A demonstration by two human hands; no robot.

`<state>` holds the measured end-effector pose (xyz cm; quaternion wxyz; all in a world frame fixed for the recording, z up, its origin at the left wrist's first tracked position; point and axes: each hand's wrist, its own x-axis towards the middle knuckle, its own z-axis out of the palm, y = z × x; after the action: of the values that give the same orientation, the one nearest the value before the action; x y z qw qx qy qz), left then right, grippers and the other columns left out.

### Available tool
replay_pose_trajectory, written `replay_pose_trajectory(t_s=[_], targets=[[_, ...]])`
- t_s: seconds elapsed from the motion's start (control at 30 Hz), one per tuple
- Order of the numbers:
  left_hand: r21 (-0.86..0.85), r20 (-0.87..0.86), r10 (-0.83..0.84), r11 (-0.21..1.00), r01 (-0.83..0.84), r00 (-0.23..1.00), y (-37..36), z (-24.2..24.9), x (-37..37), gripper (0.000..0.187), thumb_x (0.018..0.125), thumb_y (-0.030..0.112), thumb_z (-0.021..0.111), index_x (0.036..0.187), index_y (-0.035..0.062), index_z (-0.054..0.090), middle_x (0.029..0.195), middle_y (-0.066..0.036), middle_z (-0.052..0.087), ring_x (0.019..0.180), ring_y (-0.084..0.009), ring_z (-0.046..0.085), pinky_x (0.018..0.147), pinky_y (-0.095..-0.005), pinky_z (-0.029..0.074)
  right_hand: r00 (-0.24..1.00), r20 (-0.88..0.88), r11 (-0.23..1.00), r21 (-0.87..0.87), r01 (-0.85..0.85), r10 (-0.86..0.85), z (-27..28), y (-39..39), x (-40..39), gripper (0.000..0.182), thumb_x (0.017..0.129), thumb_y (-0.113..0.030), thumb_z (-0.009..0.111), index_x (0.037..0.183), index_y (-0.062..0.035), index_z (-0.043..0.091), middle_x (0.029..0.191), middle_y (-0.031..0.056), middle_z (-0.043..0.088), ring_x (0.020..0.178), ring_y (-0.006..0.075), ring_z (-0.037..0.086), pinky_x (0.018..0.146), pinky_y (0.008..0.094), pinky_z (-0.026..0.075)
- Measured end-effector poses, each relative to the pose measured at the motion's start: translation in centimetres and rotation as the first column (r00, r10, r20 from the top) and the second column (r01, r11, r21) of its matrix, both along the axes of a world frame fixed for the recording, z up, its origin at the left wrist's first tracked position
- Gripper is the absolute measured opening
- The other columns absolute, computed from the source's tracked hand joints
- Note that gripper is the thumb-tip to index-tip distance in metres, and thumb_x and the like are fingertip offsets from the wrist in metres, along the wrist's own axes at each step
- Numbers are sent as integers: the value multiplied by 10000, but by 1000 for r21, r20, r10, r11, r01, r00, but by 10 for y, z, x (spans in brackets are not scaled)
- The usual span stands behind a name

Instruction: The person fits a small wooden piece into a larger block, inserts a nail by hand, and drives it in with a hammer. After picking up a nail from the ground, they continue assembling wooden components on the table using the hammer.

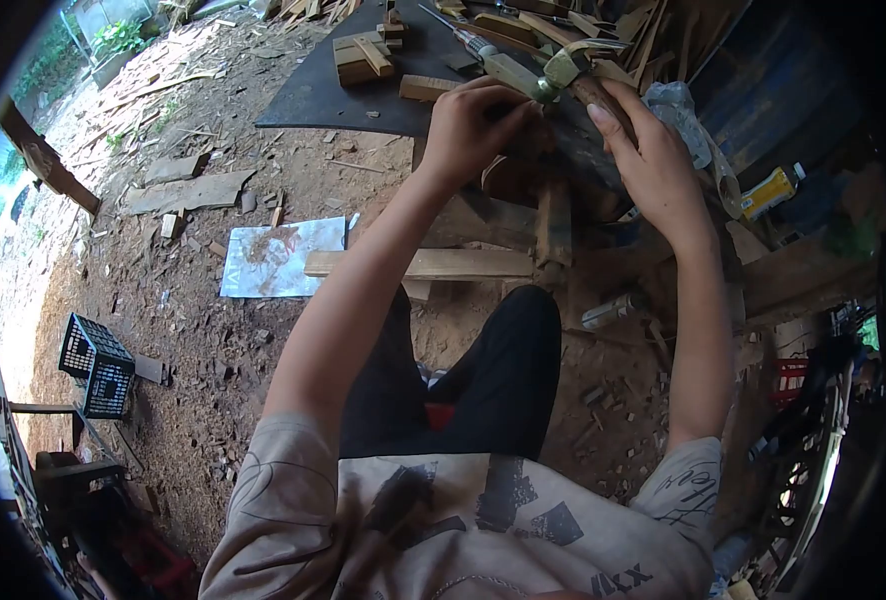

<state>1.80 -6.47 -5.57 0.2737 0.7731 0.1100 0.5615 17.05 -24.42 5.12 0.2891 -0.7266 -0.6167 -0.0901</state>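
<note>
My right hand point(653, 165) is closed around the wooden handle of a claw hammer point(566, 68), gripping it just below the metal head. The hammer's round striking face points down and left, close to the fingers of my left hand point(475, 128). Those left fingers are curled together at the edge of the dark work table point(313, 95); what they pinch, if anything, is hidden. Just beyond them lies a pale flat piece point(511, 73), and a small wooden block point(425, 88) rests to the left of it.
Stacked wood blocks point(363, 60) and many offcuts lie on the table. A yellow bottle point(771, 192) is at the right. Below the table edge is a wooden bar point(473, 264). A white sheet point(278, 262) and a black crate point(98, 365) sit on the littered ground.
</note>
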Motion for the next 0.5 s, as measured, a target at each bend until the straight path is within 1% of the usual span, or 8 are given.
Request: replay_pose_trajectory(t_s=[0.03,0.13,0.23,0.33,0.43,0.5], targets=[[4,1,1,1000,-1,1000,1,0,0,223,968,209,802,1046,1,827,1008,-115,795,926,-257,792,838,-351,602,1000,-13,1000,5,2,-2,-1,-2,-1,552,1132,-481,552,1477,-54,614,890,134,711,847,283,720,817,412,548],[13,-7,1,1000,-1,1000,0,0,0,225,967,209,804,1044,-1,826,1009,-117,794,924,-254,791,837,-350,602,975,-216,999,-21,40,-44,1,-14,-7,558,1136,-477,542,1494,-51,593,857,100,678,781,234,690,780,389,547],[7,-10,2,1000,-2,1000,-2,2,-2,228,962,208,810,1044,-3,825,1011,-122,792,924,-259,788,840,-355,601,924,-360,992,-56,116,-128,-9,-26,0,525,1139,-438,563,1511,-69,581,824,41,619,682,142,609,677,330,515],[7,15,18,1000,-18,1000,-3,3,-2,233,952,207,821,1043,-8,823,1013,-127,789,936,-281,782,862,-370,598,870,-482,990,35,136,-103,-35,-37,12,512,1142,-404,586,1544,-87,567,831,-6,592,630,70,538,587,273,465],[16,38,18,1000,-18,999,-4,4,-2,234,949,205,824,1051,-5,821,1028,-126,785,948,-288,780,877,-373,596,797,-602,966,172,191,-51,-50,-43,23,414,1146,-381,592,1428,-80,627,847,-31,575,624,40,517,554,236,442],[4,21,29,1000,-29,999,-3,2,-2,226,951,202,821,1049,-2,821,1027,-124,784,949,-281,782,875,-366,599,792,-610,946,264,189,12,-35,-44,27,355,1151,-407,577,1252,-74,649,853,-34,563,629,29,525,548,227,441]])
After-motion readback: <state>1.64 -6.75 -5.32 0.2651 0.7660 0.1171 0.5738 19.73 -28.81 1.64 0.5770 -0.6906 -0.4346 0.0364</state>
